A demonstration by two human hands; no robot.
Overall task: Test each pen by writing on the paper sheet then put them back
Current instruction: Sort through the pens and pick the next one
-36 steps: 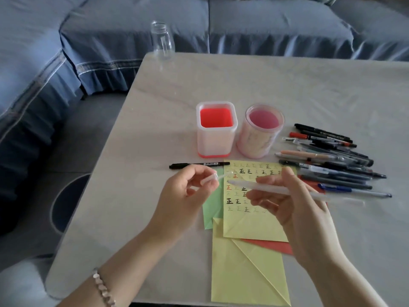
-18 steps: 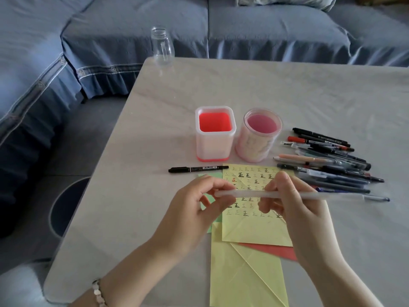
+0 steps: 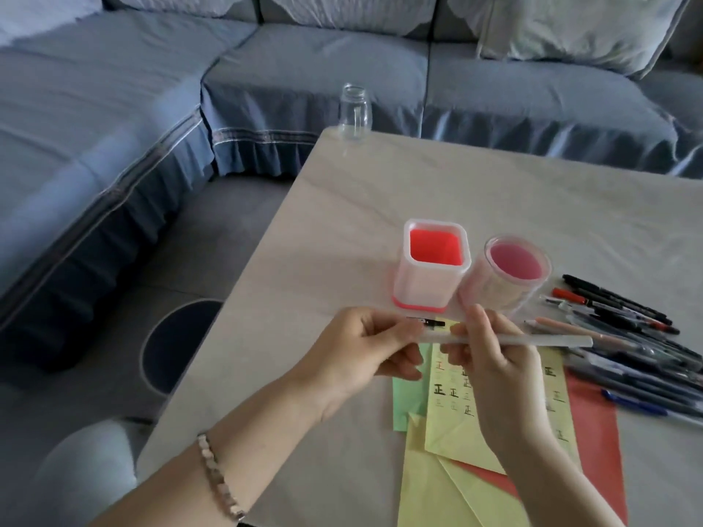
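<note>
One white pen [image 3: 555, 340], pinched by left hand [image 3: 374, 348] and right hand [image 3: 498, 378], level above the yellow sheet [image 3: 449, 420]. Twelve o'clock: square holder [image 3: 431, 275], round holder [image 3: 506, 287]. Pen pile [image 3: 627, 332] at three, too jumbled to count.

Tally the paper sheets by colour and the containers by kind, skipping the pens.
Yellow sheets: 2
Green sheet: 1
Red sheet: 1
Holders: 2
Bottle: 1
Total: 7
</note>
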